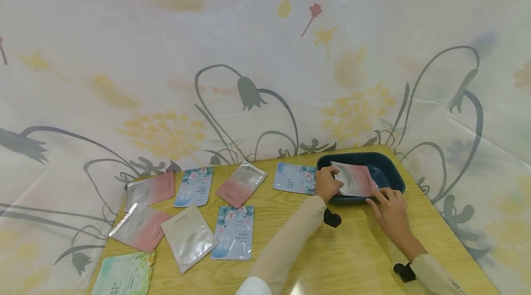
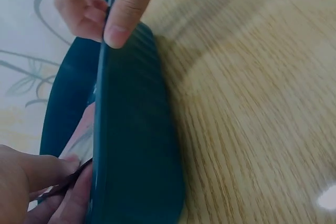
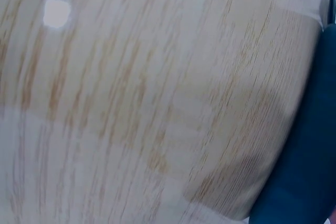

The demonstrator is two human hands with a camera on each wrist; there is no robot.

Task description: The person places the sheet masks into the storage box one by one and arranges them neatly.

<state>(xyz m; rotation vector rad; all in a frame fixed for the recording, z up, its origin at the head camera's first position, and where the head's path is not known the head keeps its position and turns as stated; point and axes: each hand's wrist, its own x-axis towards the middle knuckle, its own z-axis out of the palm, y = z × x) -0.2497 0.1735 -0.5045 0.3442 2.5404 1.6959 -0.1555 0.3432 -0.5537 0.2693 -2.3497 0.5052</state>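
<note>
A dark teal plastic basin (image 1: pixel 387 173) stands at the table's back right. Over its opening, tilted against the near side, lies a pink and silver sheet mask packet (image 1: pixel 352 179). My left hand (image 1: pixel 327 183) pinches this packet by its left edge; the left wrist view shows thumb and fingers (image 2: pixel 39 174) on either side of the edge, inside the basin wall. At the front right, my right hand (image 1: pixel 390 214) grips the basin's rim, thumb outside and fingers inside, close to the packet's right corner. The right wrist view catches only the basin's outer wall (image 3: pixel 299 145).
A blue floral packet (image 1: pixel 292 177) lies just left of the basin. Several more packets are spread across the left half of the wooden table (image 1: pixel 332 258), among them a cream one (image 1: pixel 189 237) and a green one (image 1: pixel 124 274). A flower-printed sheet (image 1: pixel 257 46) hangs behind.
</note>
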